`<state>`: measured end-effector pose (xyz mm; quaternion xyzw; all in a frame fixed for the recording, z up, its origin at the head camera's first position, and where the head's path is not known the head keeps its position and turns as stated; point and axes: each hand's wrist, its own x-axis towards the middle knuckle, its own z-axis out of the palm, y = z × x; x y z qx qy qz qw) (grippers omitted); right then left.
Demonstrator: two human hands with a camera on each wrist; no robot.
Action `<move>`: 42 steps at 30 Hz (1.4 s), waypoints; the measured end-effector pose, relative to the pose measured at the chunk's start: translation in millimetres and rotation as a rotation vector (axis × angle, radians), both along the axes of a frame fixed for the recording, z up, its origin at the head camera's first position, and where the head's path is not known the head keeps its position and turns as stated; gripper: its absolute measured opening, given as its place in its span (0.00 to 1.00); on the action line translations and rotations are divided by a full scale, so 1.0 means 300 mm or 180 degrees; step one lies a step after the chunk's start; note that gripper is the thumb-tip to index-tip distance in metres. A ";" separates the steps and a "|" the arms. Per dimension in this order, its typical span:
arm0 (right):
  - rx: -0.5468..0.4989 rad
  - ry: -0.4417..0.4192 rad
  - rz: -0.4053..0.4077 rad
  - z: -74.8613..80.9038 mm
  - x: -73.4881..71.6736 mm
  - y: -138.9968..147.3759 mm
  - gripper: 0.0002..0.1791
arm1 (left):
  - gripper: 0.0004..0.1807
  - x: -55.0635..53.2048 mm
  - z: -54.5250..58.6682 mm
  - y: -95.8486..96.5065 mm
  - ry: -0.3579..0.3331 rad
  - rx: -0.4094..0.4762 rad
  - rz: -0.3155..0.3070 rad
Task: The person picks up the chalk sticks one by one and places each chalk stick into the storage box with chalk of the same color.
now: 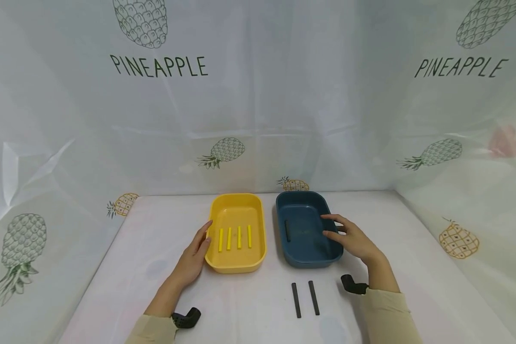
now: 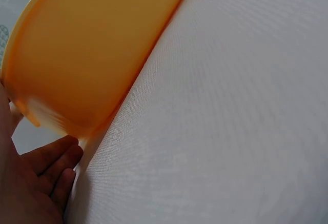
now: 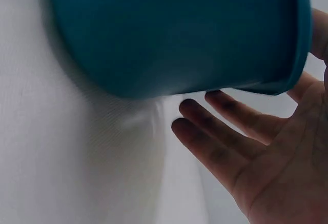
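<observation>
My left hand [image 1: 192, 260] is at the left side of a yellow tray [image 1: 236, 264], its thumb and index fingertips at the rim. In the left wrist view, the other fingers [image 2: 57, 157] reach loosely toward the outer wall. Several yellow sticks [image 1: 239, 238] lie side by side in this tray. On the right stands a dark blue tray [image 1: 308, 229] with one dark stick [image 1: 287, 231] inside. Over its right rim, my right hand [image 1: 354, 240] extends thumb and index finger; the other fingers [image 3: 225, 137] spread loosely by the outer wall in the right wrist view.
Two dark sticks [image 1: 295, 300] lie on the white tablecloth [image 1: 241, 310] in front of the blue tray. Behind the table hangs a pineapple-print sheet [image 1: 258, 105], which also runs along both sides. A black wrist device [image 1: 353, 284] sits on each forearm.
</observation>
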<state>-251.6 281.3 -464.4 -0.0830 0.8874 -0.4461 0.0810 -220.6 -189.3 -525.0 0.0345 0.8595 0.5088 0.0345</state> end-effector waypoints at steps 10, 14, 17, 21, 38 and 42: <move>-0.0220 -0.0162 0.0147 -0.057 -0.014 0.032 0.32 | 0.28 -0.002 -0.002 0.001 0.0026 0.0064 -0.0070; -0.0318 -0.0176 0.0162 -0.082 -0.023 0.040 0.33 | 0.30 -0.004 0.005 -0.006 0.0066 0.0054 -0.0117; -0.0409 -0.0192 0.0144 -0.091 -0.029 0.039 0.32 | 0.32 -0.007 0.010 -0.011 0.0036 0.0005 -0.0098; -0.0503 -0.0231 0.0138 -0.098 -0.030 0.036 0.32 | 0.34 -0.007 0.017 -0.011 -0.0008 -0.0071 -0.0082; -0.0674 -0.0285 0.0158 -0.121 -0.030 0.054 0.35 | 0.40 0.020 0.149 0.010 0.0352 -0.0658 -0.0163; -0.0686 -0.0278 0.0175 -0.125 -0.031 0.055 0.35 | 0.38 0.037 0.192 0.036 0.0465 -0.0740 -0.0291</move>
